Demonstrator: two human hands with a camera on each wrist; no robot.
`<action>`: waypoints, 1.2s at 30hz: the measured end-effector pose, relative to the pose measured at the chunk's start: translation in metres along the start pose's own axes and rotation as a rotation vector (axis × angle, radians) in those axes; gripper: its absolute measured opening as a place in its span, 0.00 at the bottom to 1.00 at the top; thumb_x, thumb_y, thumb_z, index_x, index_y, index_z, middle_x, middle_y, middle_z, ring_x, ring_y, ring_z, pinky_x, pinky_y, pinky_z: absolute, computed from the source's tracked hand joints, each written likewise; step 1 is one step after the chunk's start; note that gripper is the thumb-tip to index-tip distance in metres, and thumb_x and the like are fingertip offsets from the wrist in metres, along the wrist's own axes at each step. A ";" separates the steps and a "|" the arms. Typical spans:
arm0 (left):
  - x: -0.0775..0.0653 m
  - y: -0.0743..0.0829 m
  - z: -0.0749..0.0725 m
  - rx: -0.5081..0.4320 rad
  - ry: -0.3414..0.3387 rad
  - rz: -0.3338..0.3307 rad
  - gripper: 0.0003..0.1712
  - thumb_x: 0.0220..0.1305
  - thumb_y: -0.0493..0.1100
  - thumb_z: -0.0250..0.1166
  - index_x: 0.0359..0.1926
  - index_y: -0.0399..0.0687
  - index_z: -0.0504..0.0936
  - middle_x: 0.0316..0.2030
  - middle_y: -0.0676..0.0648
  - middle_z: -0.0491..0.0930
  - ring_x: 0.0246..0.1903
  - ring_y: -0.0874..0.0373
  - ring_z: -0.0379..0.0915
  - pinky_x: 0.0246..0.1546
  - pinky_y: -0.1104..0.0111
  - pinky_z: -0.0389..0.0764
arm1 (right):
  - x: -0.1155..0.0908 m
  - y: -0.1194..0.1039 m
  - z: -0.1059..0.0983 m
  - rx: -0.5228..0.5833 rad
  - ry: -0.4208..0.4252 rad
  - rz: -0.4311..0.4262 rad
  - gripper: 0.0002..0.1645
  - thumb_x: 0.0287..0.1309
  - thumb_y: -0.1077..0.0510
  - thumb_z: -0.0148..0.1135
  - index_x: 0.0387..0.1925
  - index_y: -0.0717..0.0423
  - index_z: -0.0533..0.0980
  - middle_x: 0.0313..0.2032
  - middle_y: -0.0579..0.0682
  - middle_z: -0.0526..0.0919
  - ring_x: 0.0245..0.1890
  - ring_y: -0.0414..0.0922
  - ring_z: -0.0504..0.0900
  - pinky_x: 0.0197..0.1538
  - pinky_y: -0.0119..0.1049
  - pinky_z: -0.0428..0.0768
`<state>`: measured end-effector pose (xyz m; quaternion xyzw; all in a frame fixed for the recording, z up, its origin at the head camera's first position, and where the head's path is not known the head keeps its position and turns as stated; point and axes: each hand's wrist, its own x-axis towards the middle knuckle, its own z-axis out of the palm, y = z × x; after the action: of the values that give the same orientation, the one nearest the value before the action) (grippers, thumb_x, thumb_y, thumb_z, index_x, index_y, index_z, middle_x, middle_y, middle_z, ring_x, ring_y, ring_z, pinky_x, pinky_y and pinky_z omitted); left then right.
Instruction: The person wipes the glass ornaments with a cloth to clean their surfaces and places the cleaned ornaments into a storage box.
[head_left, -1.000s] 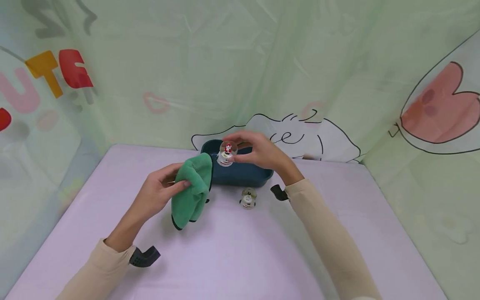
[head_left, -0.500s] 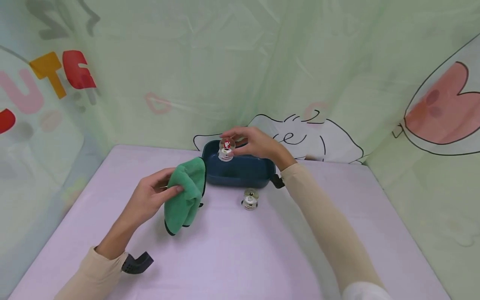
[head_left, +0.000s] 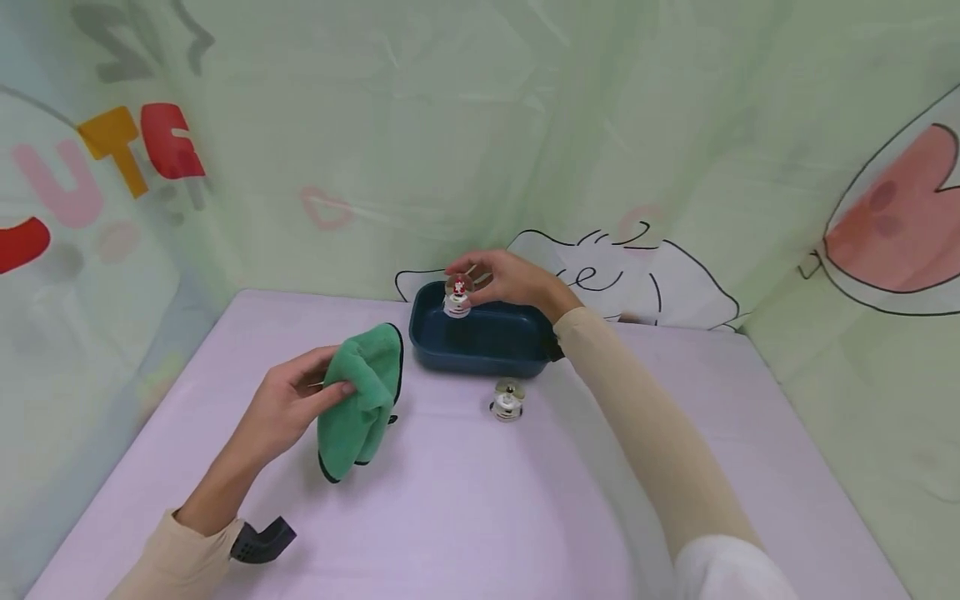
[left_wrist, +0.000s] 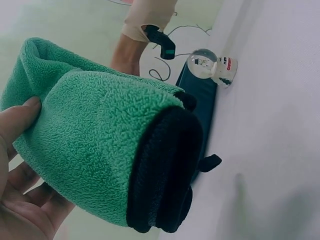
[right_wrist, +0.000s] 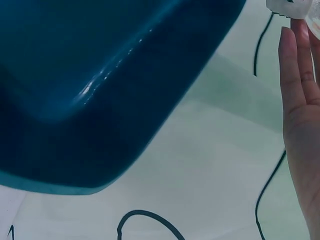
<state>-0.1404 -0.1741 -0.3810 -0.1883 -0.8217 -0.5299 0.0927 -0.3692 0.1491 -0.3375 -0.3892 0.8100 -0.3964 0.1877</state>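
My right hand pinches a small snow globe with a red-and-white figure inside, over the left end of a dark blue rectangular bin. The right wrist view catches only the white base of that globe above the fingers. In my left hand is a folded green towel with black edging, held between thumb and fingers left of the bin. A second snow globe stands upright on the table in front of the bin; the left wrist view shows red lettering on its base.
A lilac cloth covers the table. Pale green printed curtains hang behind it and at both sides. Black wrist mounts stick out from the sleeves.
My left hand has drawn the towel left and toward me, away from the bin. The right hand has carried its snow globe slightly farther back over the bin's left end.
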 end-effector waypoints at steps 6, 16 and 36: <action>-0.005 -0.001 -0.003 -0.011 0.004 -0.002 0.24 0.66 0.34 0.69 0.62 0.44 0.80 0.54 0.44 0.83 0.49 0.66 0.80 0.49 0.76 0.81 | 0.010 0.012 0.000 -0.057 -0.048 0.040 0.31 0.57 0.63 0.74 0.63 0.58 0.77 0.56 0.51 0.82 0.54 0.50 0.79 0.64 0.46 0.77; -0.014 -0.001 -0.009 -0.015 0.014 0.002 0.24 0.66 0.33 0.69 0.62 0.44 0.80 0.52 0.47 0.83 0.48 0.65 0.81 0.47 0.75 0.82 | 0.019 0.016 0.007 -0.107 -0.065 0.125 0.31 0.53 0.65 0.76 0.60 0.62 0.78 0.51 0.52 0.85 0.52 0.48 0.83 0.58 0.43 0.81; -0.016 -0.004 -0.008 -0.020 0.019 0.016 0.24 0.66 0.31 0.68 0.62 0.42 0.79 0.52 0.55 0.82 0.48 0.65 0.80 0.47 0.75 0.82 | 0.031 0.030 0.025 -0.320 -0.153 0.211 0.29 0.54 0.62 0.77 0.58 0.58 0.79 0.50 0.50 0.84 0.49 0.47 0.82 0.54 0.40 0.81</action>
<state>-0.1274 -0.1862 -0.3866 -0.1908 -0.8139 -0.5391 0.1027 -0.3884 0.1240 -0.3765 -0.3562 0.8823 -0.2101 0.2250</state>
